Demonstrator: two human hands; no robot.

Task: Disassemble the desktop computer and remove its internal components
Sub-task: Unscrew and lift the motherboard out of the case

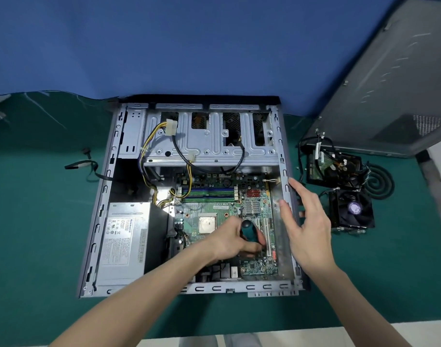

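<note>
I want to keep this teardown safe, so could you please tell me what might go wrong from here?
1. The left hand grips the screwdriver over the motherboard; a slip could scratch it or the bare CPU.
2. The yellow power cables look still plugged in by the memory sticks; lifting the board may strain them.
3. The right hand is at the case rim, whose metal edge may cut.

Flat printed-circuit motherboard (pixel 210 208): green, with blue memory slots (pixel 209 189). Rounded plastic screwdriver handle (pixel 250 233): teal, black end cap. Pressed sheet-metal case (pixel 204 144): silver-grey. Thin wire bundle (pixel 149 136): yellow and black. Table mat (pixel 39 221): dark green. Backdrop cloth (pixel 189 46): blue.
</note>
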